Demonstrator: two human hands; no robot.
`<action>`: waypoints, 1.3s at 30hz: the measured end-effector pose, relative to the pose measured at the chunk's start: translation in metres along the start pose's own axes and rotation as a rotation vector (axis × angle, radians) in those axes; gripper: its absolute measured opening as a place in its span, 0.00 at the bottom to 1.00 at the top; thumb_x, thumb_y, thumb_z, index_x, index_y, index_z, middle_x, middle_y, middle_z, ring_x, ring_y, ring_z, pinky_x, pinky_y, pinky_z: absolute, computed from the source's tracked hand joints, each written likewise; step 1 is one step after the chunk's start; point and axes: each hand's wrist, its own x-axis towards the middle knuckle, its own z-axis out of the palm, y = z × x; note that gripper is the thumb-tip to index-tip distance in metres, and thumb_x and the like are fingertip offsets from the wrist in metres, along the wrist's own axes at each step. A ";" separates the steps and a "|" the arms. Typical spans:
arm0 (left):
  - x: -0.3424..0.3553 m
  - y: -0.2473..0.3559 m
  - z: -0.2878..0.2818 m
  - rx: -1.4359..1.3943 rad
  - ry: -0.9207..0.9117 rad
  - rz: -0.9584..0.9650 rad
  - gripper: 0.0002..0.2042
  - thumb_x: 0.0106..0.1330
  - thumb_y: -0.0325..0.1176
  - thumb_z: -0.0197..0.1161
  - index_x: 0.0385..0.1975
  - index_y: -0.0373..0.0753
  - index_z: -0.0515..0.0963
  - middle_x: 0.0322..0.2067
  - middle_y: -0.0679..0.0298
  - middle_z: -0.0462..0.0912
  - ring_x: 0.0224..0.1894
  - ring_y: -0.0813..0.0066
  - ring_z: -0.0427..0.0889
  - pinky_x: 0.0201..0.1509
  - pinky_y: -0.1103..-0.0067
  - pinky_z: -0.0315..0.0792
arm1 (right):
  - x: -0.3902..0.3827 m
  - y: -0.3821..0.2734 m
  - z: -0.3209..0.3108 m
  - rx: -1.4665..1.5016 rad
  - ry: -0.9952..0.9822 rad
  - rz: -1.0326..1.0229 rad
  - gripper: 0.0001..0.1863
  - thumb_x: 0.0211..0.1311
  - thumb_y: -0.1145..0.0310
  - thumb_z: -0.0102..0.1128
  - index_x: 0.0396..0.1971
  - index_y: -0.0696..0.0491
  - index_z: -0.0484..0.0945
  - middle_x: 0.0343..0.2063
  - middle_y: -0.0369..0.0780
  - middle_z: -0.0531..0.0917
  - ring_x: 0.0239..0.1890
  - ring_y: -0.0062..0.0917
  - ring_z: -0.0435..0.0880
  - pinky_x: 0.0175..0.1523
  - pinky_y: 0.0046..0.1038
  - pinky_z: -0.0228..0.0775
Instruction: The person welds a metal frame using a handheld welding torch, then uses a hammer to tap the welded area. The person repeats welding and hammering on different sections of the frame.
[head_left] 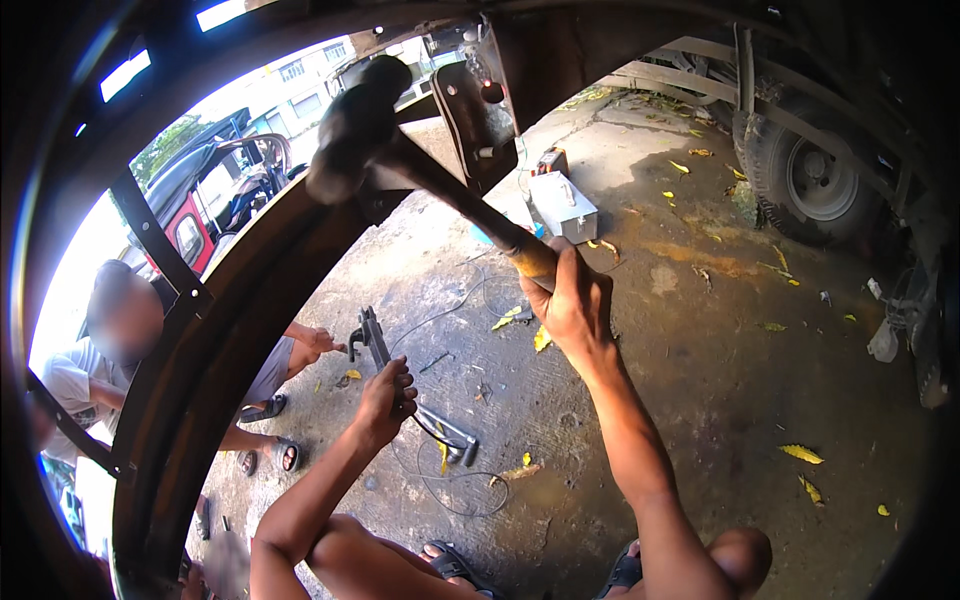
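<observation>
At far left, a co-worker in a grey shirt [62, 368] sits beyond a dark, curved steel beam [228, 310]; a red vehicle [188, 238] stands farther back, in bright light. Right of the beam, the co-worker's hand [318, 342] extends toward a dark clamp-like tool [375, 342]; from here I cannot tell whether the two touch. That tool points upward from the person's left hand [388, 398], whose fingers are closed around its lower end, well above the concrete floor [660, 440]. Below and slightly right of this hand, a metal bar with a thick cross-piece [450, 436] lies on the floor, near a thin looping cable [470, 512].

Higher up, a hammer [445, 182] slants across the centre, its blurred head at upper left and its handle running down to the right. The person's right hand [578, 298] holds the handle near its lower end, fingers wrapped firmly round it. Whether the hammer head touches the beam cannot be told from this angle. Behind the right hand, a silver box [564, 210] rests on the floor. Yellow leaves [801, 454] lie scattered to the right, and a large wheel [822, 180] stands at upper right.
</observation>
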 end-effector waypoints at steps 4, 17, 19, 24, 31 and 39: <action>0.006 -0.004 0.006 -0.032 0.009 -0.018 0.09 0.70 0.39 0.60 0.32 0.46 0.68 0.21 0.73 0.65 0.21 0.82 0.66 0.20 0.85 0.57 | 0.008 0.022 0.012 -0.178 -0.121 0.271 0.21 0.63 0.58 0.63 0.44 0.61 0.72 0.30 0.51 0.84 0.22 0.41 0.85 0.23 0.36 0.77; 0.013 -0.004 -0.009 -0.083 -0.033 -0.043 0.10 0.69 0.40 0.61 0.32 0.45 0.68 0.21 0.74 0.64 0.21 0.83 0.65 0.20 0.85 0.57 | -0.006 -0.002 -0.001 0.007 0.053 -0.002 0.22 0.60 0.58 0.66 0.44 0.60 0.72 0.23 0.47 0.80 0.21 0.43 0.83 0.21 0.38 0.73; 0.013 -0.005 -0.006 -0.083 -0.019 -0.048 0.10 0.69 0.40 0.61 0.32 0.45 0.68 0.21 0.74 0.64 0.21 0.82 0.65 0.20 0.85 0.57 | -0.003 0.006 0.005 0.013 -0.007 0.132 0.22 0.59 0.59 0.67 0.42 0.60 0.71 0.24 0.49 0.81 0.22 0.45 0.83 0.22 0.40 0.73; 0.011 -0.005 0.005 -0.074 0.026 -0.039 0.10 0.69 0.40 0.61 0.33 0.44 0.68 0.22 0.72 0.65 0.21 0.81 0.66 0.20 0.84 0.58 | 0.006 0.002 0.009 0.071 -0.211 0.436 0.21 0.68 0.58 0.58 0.45 0.62 0.69 0.20 0.53 0.81 0.21 0.48 0.83 0.20 0.41 0.72; 0.012 -0.006 -0.004 -0.074 -0.048 -0.042 0.10 0.69 0.40 0.61 0.32 0.44 0.68 0.22 0.72 0.65 0.21 0.81 0.66 0.19 0.85 0.57 | -0.010 -0.017 -0.009 0.120 -0.067 0.227 0.20 0.65 0.56 0.61 0.42 0.59 0.71 0.22 0.52 0.81 0.21 0.49 0.82 0.22 0.41 0.73; 0.020 -0.006 0.007 -0.087 -0.044 -0.045 0.09 0.70 0.39 0.58 0.31 0.46 0.67 0.20 0.74 0.65 0.22 0.82 0.66 0.20 0.85 0.57 | 0.007 0.004 0.009 0.116 -0.245 0.587 0.21 0.67 0.56 0.59 0.42 0.61 0.69 0.19 0.55 0.80 0.24 0.53 0.82 0.24 0.45 0.72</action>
